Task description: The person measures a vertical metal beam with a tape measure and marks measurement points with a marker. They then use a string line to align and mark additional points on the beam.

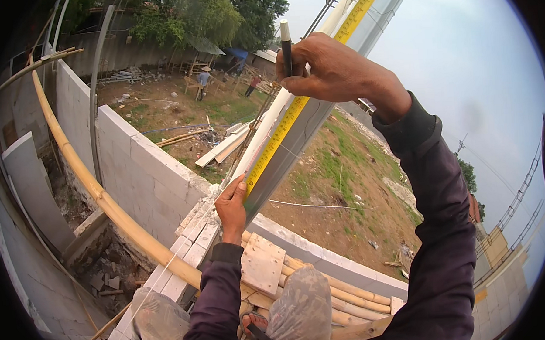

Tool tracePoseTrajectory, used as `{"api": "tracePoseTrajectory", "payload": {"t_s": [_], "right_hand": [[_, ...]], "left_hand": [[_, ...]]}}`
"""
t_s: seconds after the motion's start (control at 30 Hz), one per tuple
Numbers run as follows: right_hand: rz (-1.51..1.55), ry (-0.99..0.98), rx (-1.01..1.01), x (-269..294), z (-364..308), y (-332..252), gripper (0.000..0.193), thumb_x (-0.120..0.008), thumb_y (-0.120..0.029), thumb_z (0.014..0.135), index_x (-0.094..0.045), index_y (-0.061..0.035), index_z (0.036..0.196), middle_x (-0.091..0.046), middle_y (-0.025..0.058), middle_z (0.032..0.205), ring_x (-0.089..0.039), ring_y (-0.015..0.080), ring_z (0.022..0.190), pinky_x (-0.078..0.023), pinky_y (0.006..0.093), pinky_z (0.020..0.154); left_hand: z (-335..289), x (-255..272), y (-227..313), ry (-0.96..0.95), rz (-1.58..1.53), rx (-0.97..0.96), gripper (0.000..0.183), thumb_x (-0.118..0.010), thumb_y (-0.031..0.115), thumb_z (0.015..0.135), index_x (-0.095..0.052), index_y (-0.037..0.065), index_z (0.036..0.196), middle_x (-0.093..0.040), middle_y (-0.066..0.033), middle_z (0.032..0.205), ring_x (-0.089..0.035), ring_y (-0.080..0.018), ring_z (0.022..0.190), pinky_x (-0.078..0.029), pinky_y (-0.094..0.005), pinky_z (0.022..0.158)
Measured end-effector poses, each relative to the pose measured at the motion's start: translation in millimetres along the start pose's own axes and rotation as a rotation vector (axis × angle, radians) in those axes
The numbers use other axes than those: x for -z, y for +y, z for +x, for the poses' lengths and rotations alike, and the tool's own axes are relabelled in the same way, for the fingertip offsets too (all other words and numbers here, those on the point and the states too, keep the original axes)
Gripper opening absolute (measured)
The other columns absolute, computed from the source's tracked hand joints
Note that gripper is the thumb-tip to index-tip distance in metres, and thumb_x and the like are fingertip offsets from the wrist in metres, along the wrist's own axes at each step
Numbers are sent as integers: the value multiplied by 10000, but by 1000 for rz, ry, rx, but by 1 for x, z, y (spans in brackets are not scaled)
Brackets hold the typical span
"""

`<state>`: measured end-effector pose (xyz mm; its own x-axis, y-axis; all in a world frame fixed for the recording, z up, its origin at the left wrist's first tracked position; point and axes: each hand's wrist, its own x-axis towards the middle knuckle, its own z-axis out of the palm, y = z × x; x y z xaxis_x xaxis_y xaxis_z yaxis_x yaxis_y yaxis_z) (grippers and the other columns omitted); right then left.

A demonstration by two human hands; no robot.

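Bamboo arches down the left side as one thick pole, above a dim strip where there seems to be rubble, though the shade makes it hard to be sure. Just beside it stands a wall of pale grey blocks, with a dirt yard beyond. Out there, under leafy trees, are a person in a brimmed hat and another in red. Near the middle, the left hand has its fingers nearly closed on the lower end of a yellow measuring tape, which lies lengthwise along a grey post slanting across the view. Below are a pitted wooden board and a row of bamboo poles. Higher up, the right hand bends over the tape, its fingers curled tight around a black marker, pale end upward. Sloping ground with patchy grass and hazy sky fill the right.
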<state>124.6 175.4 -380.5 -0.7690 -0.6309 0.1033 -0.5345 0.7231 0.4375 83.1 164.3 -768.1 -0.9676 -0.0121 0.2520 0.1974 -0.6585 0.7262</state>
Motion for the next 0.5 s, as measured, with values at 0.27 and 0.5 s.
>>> {"api": "tracePoseTrajectory", "payload": {"t_s": [0.27, 0.5], "right_hand": [[-46, -275, -283, 5, 22, 6, 259, -683, -201, 773, -675, 55, 813, -633, 144, 669, -631, 242, 616, -508, 401, 607], [-36, -296, -319, 7, 22, 9, 238, -684, -198, 776, -703, 30, 842, -636, 134, 671, -641, 233, 638, -508, 393, 616]], "left_hand": [[-1, 0, 2, 8, 2, -15, 301, -688, 213, 950, -712, 46, 1199, -726, -102, 1128, -658, -159, 1031, -518, -290, 895], [0, 1, -2, 3, -10, -12, 302, -697, 223, 944, -716, 54, 1194, -727, -105, 1130, -659, -158, 1032, -521, -290, 895]]}}
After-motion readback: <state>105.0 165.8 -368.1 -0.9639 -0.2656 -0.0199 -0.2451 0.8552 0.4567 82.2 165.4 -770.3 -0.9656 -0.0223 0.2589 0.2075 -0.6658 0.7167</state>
